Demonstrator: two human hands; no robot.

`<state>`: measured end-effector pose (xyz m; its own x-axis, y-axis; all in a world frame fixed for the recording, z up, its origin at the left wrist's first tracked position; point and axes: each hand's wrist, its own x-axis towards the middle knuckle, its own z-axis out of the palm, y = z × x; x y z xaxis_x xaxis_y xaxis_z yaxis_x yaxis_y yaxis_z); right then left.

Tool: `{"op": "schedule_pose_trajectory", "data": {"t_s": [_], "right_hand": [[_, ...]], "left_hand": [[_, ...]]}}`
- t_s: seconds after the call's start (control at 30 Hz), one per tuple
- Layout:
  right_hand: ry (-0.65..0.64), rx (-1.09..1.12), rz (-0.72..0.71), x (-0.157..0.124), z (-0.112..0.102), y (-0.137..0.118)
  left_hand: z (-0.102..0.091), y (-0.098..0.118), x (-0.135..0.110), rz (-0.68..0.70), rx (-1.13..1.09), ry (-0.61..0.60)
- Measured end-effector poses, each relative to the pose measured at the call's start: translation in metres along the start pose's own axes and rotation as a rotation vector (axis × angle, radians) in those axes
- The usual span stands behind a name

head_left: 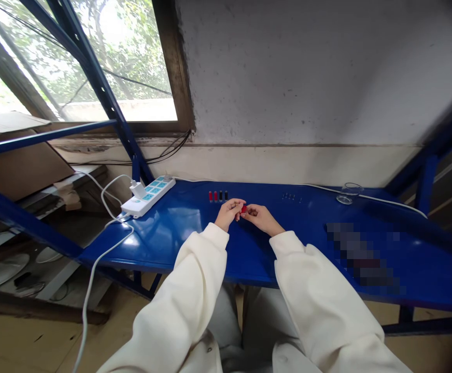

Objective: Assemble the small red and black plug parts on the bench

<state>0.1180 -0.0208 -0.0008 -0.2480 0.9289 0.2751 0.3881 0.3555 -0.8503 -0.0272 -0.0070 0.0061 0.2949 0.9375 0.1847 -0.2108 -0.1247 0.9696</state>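
In front of me, above the blue table, both hands meet at a small red piece [243,209]. My left hand [229,213] pinches it from the left, its fingers closed. From the other side, my right hand [263,217] has its thumb and fingers closed at the same piece. The fingers cover most of it, so its exact kind cannot be told. Just beyond my left hand, two small red cylinders [213,197] and two black cylinders [223,196] stand in a row. Farther right lie several tiny metallic parts [290,197], too small to name.
A white power strip [148,197] with a plugged-in cable lies at the table's left end. Toward the back right stands a clear glass [349,193] near a white cable. A pixelated dark patch [360,254] covers the right front. Blue metal posts [121,114] flank the blue table [164,243].
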Motion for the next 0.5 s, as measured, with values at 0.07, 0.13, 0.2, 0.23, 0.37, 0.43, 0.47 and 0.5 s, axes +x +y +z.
{"op": "schedule_pose_trajectory", "data": {"t_s": [0.07, 0.13, 0.2, 0.23, 0.37, 0.43, 0.47, 0.5], "right_hand": [[-0.014, -0.061, 0.004, -0.001, 0.000, -0.001], [0.007, -0.134, 0.007, 0.000, -0.002, -0.001], [0.085, -0.218, 0.022, 0.004, -0.008, 0.001], [0.143, -0.257, 0.033, 0.007, -0.013, 0.003], [0.359, -0.451, 0.200, 0.024, -0.039, 0.017], [0.364, -0.526, 0.283, 0.033, -0.052, 0.026], [0.348, -0.559, 0.315, 0.037, -0.057, 0.030], [0.336, -0.581, 0.345, 0.040, -0.061, 0.034]], "left_hand": [[0.000, 0.001, 0.000, -0.001, 0.001, -0.010], [-0.001, 0.001, 0.001, 0.007, 0.005, 0.017], [-0.001, 0.002, 0.000, 0.010, 0.027, 0.090], [-0.001, 0.003, 0.000, 0.004, 0.047, 0.132], [-0.001, 0.005, -0.002, -0.048, 0.144, 0.199], [0.000, 0.006, -0.003, -0.052, 0.175, 0.169], [0.001, 0.006, -0.003, -0.050, 0.189, 0.149], [0.001, 0.005, -0.003, -0.049, 0.204, 0.127]]}}
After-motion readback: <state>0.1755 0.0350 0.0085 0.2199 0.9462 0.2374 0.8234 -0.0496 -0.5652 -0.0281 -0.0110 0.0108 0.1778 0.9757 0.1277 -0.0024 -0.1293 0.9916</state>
